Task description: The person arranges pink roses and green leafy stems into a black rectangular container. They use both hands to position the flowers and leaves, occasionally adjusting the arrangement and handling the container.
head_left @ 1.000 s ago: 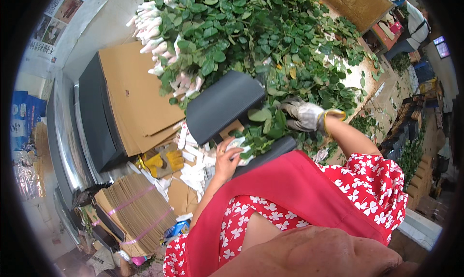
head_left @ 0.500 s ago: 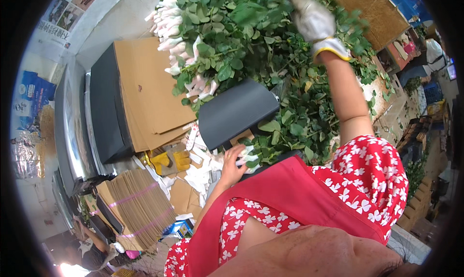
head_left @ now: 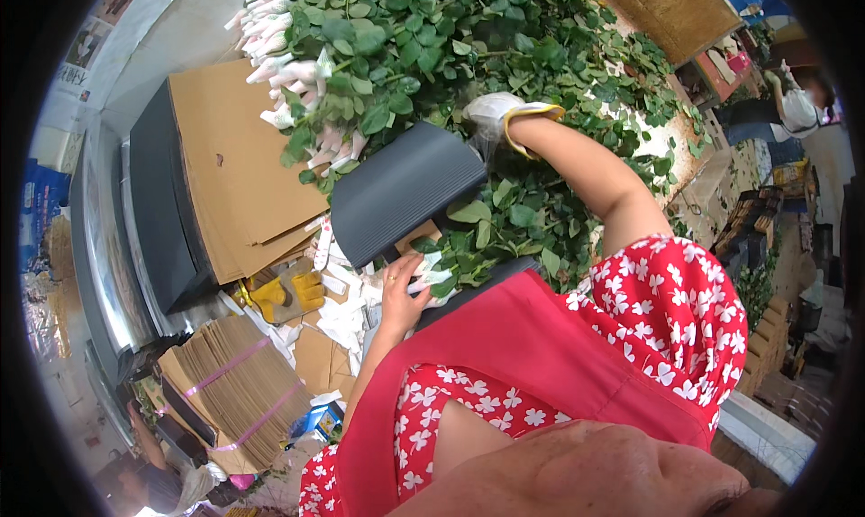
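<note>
Moved: gloved right hand [head_left: 497, 115], down to right edge of dark panel [head_left: 407, 188]
Right fingers: hidden, can't tell opening or grip
Left hand [head_left: 402, 287]: curled around white-wrapped flowers [head_left: 434, 271]
Flowers: panel's lower edge

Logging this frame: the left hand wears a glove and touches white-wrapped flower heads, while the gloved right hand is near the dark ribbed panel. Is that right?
Not quite: the head view shows the left hand bare. It does touch the white-wrapped flower heads, and the gloved right hand is near the dark ribbed panel.
</note>
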`<action>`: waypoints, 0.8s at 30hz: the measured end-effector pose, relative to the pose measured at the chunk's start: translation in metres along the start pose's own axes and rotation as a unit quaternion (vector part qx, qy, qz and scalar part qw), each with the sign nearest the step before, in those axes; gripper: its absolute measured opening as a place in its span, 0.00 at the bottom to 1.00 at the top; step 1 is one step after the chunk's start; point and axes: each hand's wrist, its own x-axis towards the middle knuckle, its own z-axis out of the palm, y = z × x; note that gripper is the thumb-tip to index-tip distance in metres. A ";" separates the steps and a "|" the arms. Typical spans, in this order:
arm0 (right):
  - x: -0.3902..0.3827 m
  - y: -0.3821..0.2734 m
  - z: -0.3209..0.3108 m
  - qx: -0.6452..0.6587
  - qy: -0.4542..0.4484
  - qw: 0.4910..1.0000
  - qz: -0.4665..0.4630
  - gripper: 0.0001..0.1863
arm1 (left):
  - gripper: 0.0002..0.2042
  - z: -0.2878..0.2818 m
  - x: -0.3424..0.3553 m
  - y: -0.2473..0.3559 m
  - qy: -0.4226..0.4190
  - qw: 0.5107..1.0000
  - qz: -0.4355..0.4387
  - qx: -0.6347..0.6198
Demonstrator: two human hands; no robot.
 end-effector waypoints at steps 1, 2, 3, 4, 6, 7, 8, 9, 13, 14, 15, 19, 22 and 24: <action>-0.010 -0.003 -0.016 -0.028 0.021 0.999 -0.005 0.17 | 0.31 0.001 0.000 -0.001 -0.006 1.000 -0.005 0.004; -0.033 -0.011 -0.045 -0.024 0.075 0.997 0.010 0.15 | 0.31 0.000 -0.001 0.001 -0.001 1.000 -0.002 0.008; -0.048 -0.015 -0.076 -0.034 0.085 0.995 0.046 0.14 | 0.31 0.000 -0.002 0.002 0.009 1.000 0.004 0.008; -0.056 0.007 -0.078 -0.029 0.187 0.980 0.052 0.12 | 0.31 0.000 0.000 0.002 0.005 1.000 0.009 0.008; -0.080 0.062 -0.098 -0.035 0.195 0.977 0.080 0.11 | 0.32 0.000 -0.001 0.003 0.002 1.000 -0.019 -0.007; -0.091 0.104 -0.091 -0.037 0.251 0.962 0.101 0.11 | 0.32 0.000 0.002 0.003 0.004 1.000 -0.022 -0.022; -0.111 0.134 -0.092 -0.076 0.281 0.949 0.125 0.11 | 0.32 0.000 0.002 0.004 0.011 0.999 -0.029 -0.035; -0.128 0.154 -0.095 -0.114 0.307 0.933 0.146 0.11 | 0.32 0.003 0.001 0.005 0.017 0.998 -0.039 -0.049; -0.206 0.120 -0.131 -0.095 0.446 0.882 0.123 0.11 | 0.30 0.001 0.005 0.002 -0.004 0.999 0.021 -0.024; -0.213 0.099 -0.138 -0.057 0.439 0.884 0.151 0.12 | 0.29 0.000 0.006 0.002 -0.005 0.999 0.027 -0.025; -0.213 0.093 -0.140 -0.058 0.433 0.892 0.117 0.12 | 0.29 -0.001 0.007 0.003 -0.006 0.999 0.023 -0.023; -0.170 0.045 -0.114 0.145 0.263 0.954 -0.019 0.13 | 0.29 -0.001 0.004 0.000 -0.003 1.000 0.014 -0.011; -0.105 0.073 -0.082 0.135 0.340 0.929 0.051 0.12 | 0.29 -0.004 0.004 0.002 -0.005 1.000 0.012 -0.012; -0.067 0.098 -0.056 0.033 0.244 0.959 0.140 0.09 | 0.29 -0.003 0.004 0.001 -0.002 1.000 -0.002 -0.010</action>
